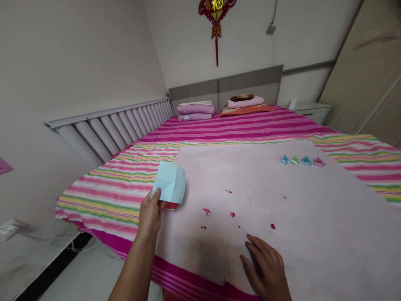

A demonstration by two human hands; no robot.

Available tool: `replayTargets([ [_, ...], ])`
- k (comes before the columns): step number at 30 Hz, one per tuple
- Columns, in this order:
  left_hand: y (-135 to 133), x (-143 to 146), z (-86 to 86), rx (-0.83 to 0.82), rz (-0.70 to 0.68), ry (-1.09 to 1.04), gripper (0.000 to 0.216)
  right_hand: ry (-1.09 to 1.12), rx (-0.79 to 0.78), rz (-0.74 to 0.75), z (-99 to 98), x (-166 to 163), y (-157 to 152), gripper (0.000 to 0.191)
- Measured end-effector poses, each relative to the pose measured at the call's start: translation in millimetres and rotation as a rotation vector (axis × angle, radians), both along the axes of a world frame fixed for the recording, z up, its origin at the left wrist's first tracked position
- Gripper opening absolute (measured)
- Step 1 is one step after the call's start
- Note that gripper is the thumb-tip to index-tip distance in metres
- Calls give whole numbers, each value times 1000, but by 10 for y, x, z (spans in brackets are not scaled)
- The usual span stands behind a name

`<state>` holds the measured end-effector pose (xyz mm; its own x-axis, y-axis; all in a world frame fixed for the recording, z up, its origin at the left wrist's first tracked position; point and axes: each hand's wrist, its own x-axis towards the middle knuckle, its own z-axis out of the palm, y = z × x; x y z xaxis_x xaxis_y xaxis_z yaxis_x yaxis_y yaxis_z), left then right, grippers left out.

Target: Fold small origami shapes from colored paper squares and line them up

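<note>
My left hand (151, 212) grips a creased light blue sheet of paper (170, 182) by its lower left corner, thumb on top. Under the sheet's lower edge a red thing (170, 206) shows in part; I cannot tell whether the hand also holds it. Low on the white sheet (213, 167), my right hand (266, 267) rests with its fingers apart and nothing in them. Several red paper scraps (207, 212) lie scattered between the two hands. At the far right of the white sheet, small folded paper boats (307, 161) in blue, green and pink stand in a row.
The white sheet covers part of a bed with a striped bedspread (103, 190). Folded pink bedding (196, 109) and a pillow stack (246, 102) sit by the headboard (250, 81). A radiator (115, 127) runs along the left wall, and a white nightstand (313, 112) stands at back right.
</note>
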<state>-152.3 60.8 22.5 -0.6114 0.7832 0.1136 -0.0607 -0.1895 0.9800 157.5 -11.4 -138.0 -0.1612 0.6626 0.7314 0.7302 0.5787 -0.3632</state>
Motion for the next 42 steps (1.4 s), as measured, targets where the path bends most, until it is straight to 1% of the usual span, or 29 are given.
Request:
replayTargets([
  [2, -69, 217, 18, -8, -90, -61, 33, 89, -41, 24, 132, -6, -4, 33],
  [3, -105, 330, 14, -18, -143, -98, 33, 164, -76, 42, 223, -14, -2, 32],
  [4, -143, 445, 2, -24, -206, -180, 34, 256, -127, 70, 327, -26, 3, 31],
  [5, -181, 558, -16, -30, -273, -233, 35, 362, -220, 99, 441, -41, 11, 30],
  [7, -259, 776, -65, -73, -376, -269, 35, 595, -448, 169, 674, -80, 42, 27],
  [8, -298, 876, -94, -102, -437, -262, 35, 704, -569, 222, 783, -99, 64, 29],
  [10, -369, 1052, -149, -156, -544, -214, 34, 897, -740, 342, 958, -132, 111, 38],
  [12, -428, 1188, -196, -176, -631, -145, 31, 1035, -853, 419, 1068, -151, 151, 45],
  [14, -474, 1285, -229, -187, -699, -66, 29, 1133, -922, 454, 1121, -160, 171, 44],
  [17, -530, 1365, -249, -206, -763, 79, 27, 1268, -962, 440, 1140, -154, 161, 34],
  [20, -572, 1390, -258, -201, -787, 250, 25, 1363, -956, 394, 1132, -122, 144, 27],
  [21, -580, 1394, -266, -181, -772, 297, 24, 1384, -948, 377, 1126, -107, 144, 24],
  [22, -583, 1398, -278, -152, -727, 332, 21, 1402, -940, 360, 1119, -93, 146, 22],
  [23, -583, 1406, -296, -121, -654, 352, 20, 1418, -934, 344, 1112, -81, 151, 21],
  [24, -581, 1418, -317, -102, -567, 346, 26, 1437, -924, 329, 1104, -73, 156, 21],
  [25, -578, 1435, -338, -101, -489, 303, 39, 1457, -914, 316, 1097, -70, 160, 21],
  [26, -576, 1456, -358, -121, -447, 222, 56, 1478, -904, 305, 1091, -72, 162, 21],
  [27, -576, 1478, -374, -165, -459, 103, 69, 1497, -896, 296, 1087, -78, 161, 21],
  [28, -578, 1500, -383, -222, -523, -35, 76, 1510, -891, 291, 1086, -85, 156, 21],
  [29, -582, 1518, -385, -273, -617, -166, 75, 1519, -892, 292, 1087, -91, 148, 21],
  [30, -586, 1527, -380, -306, -706, -271, 70, 1521, -894, 295, 1092, -93, 139, 21],
  [31, -589, 1528, -368, -316, -772, -336, 61, 1516, -895, 298, 1101, -90, 128, 21],
  [32, -590, 1518, -353, -305, -805, -361, 52, 1502, -893, 298, 1111, -79, 117, 21],
  [34, -583, 1476, -315, -250, -788, -326, 39, 1463, -879, 292, 1136, -43, 99, 20],
  [37, -555, 1420, -264, -212, -701, -262, 32, 1423, -878, 278, 1163, 14, 85, 19],
  [39, -544, 1427, -249, -208, -679, -310, 32, 1431, -883, 284, 1167, 25, 79, 20],
  [42, -561, 1505, -262, -201, -715, -458, 33, 1449, -883, 314, 1158, -1, 67, 21],
])
